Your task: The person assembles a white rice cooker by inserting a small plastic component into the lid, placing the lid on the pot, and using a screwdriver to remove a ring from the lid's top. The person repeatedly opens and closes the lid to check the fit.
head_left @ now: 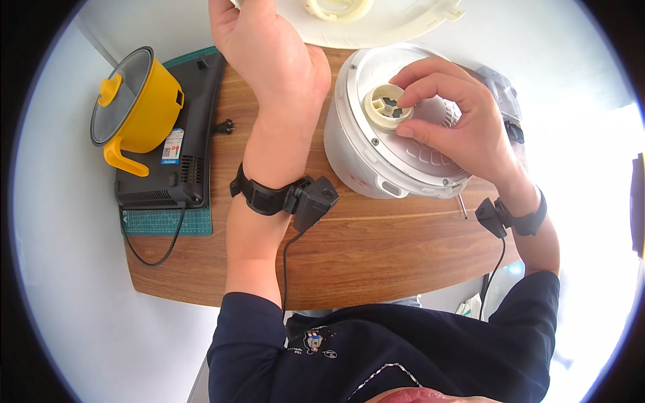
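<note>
My left hand (275,50) is raised at the top edge, against a white plastic cover (396,30) with a cream ring in its middle. The cover hangs tilted above the table. Most of that hand's fingers are cut off by the frame or hidden. My right hand (457,107) reaches over a round white appliance body (359,158) with a pale disc-shaped top. Its thumb and fingers close round the rim of a cream, cup-shaped plastic part (381,121) with inner ribs and dark openings. This part sits on, or just above, the top of the body.
At left, a yellow pot (148,101) with a glass lid and handle rests on a black appliance (195,134), over a green cutting mat (181,221). A plug (225,126) lies beside it. Right of the white body are a thin metal rod (463,207) and a grey transparent box (500,91).
</note>
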Action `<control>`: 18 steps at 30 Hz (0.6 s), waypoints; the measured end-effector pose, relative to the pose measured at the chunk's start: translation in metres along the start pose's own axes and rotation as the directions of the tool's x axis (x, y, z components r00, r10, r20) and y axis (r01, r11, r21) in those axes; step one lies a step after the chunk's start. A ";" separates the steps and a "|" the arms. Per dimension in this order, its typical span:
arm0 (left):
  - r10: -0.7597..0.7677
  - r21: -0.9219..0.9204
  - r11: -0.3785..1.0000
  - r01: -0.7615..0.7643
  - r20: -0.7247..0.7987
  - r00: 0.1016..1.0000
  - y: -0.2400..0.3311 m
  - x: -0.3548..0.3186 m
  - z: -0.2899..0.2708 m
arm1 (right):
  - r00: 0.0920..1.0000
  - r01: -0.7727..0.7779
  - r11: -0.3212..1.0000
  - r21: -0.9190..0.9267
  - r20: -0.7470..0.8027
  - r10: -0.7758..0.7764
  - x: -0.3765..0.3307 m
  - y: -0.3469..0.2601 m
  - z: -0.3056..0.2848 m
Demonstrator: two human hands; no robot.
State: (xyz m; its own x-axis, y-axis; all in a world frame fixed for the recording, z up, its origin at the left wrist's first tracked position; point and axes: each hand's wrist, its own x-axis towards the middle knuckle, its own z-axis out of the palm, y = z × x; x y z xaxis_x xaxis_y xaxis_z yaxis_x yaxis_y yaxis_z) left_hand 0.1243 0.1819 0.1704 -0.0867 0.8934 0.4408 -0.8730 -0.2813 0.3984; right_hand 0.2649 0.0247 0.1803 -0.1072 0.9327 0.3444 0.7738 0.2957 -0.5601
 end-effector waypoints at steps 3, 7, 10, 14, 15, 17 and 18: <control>0.007 -0.034 0.999 -0.005 0.060 0.998 0.004 0.000 -0.005 | 0.999 -0.021 1.000 0.016 0.030 0.021 0.001 -0.002 -0.001; 0.037 0.038 0.999 -0.037 -0.003 0.999 0.005 -0.007 0.009 | 0.999 -0.011 1.000 0.014 0.053 0.010 0.001 0.000 -0.001; 0.035 0.051 0.998 -0.034 -0.030 0.999 0.003 -0.007 0.011 | 0.998 -0.009 1.000 0.014 0.068 0.008 0.000 0.000 -0.002; -0.004 0.033 0.999 0.006 -0.057 0.998 -0.001 0.002 0.003 | 0.996 0.003 1.000 0.008 0.084 -0.004 0.000 -0.001 -0.002; -0.007 0.037 0.999 0.009 -0.064 0.998 0.000 0.002 0.005 | 0.996 -0.001 1.000 0.011 0.085 0.000 0.000 0.000 -0.002; 0.011 0.050 0.999 -0.007 -0.064 0.998 0.002 -0.003 0.010 | 0.996 0.007 1.000 0.007 0.087 -0.008 -0.001 0.001 -0.002; 0.029 0.060 0.998 -0.026 -0.056 0.998 0.003 -0.008 0.014 | 0.996 0.011 1.000 0.004 0.088 -0.011 -0.001 0.002 -0.002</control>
State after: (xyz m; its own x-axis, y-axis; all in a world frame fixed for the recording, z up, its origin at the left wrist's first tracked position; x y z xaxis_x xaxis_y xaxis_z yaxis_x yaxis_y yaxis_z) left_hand 0.1289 0.1695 0.1791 -0.1389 0.9032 0.4062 -0.8401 -0.3246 0.4346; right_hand 0.2677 0.0239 0.1805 -0.1700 0.9438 0.2834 0.7701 0.3067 -0.5594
